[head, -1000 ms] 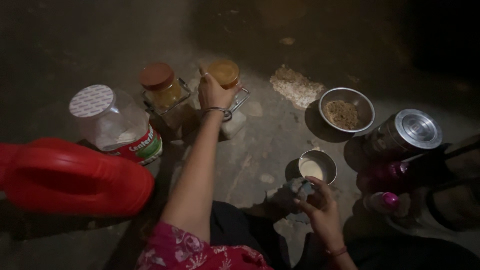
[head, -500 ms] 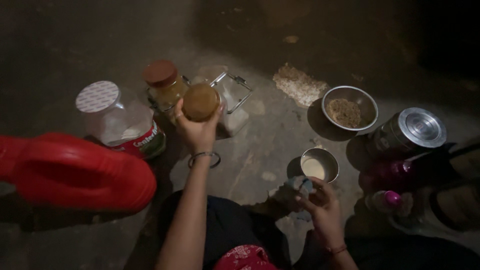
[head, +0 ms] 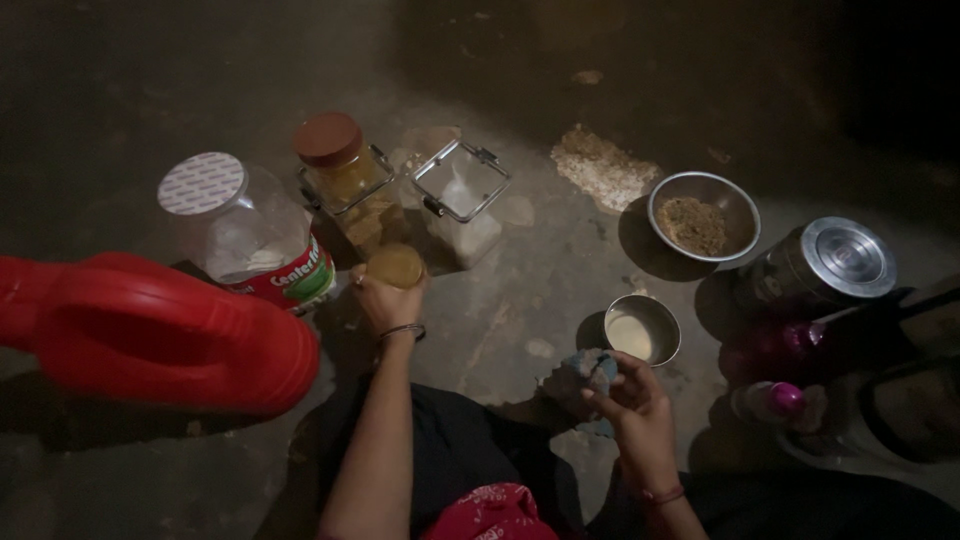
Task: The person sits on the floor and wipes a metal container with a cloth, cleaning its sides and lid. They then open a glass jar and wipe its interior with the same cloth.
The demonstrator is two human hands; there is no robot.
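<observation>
My left hand (head: 388, 304) grips a small jar with a yellow-brown lid (head: 396, 266) and holds it just above the floor, in front of a wire rack (head: 462, 182). The rack holds a tall jar with a brown lid (head: 340, 170) and a pale packet. My right hand (head: 632, 400) is closed on a small crumpled bluish object (head: 590, 368) beside a small steel cup of pale liquid (head: 642, 329). A bangle sits on my left wrist.
A large red plastic jug (head: 150, 335) lies at the left, a clear plastic jar with a white lid (head: 240, 232) behind it. At the right are a steel bowl of brown grains (head: 703, 216), a steel canister (head: 820, 265) and a pink-capped bottle (head: 775, 402). Spilled grain (head: 605, 168) lies on the concrete floor.
My left hand has lifted the yellow-lidded jar out of the wire rack and drawn it back toward me, lower and nearer the floor. My right hand has stayed beside the cup.
</observation>
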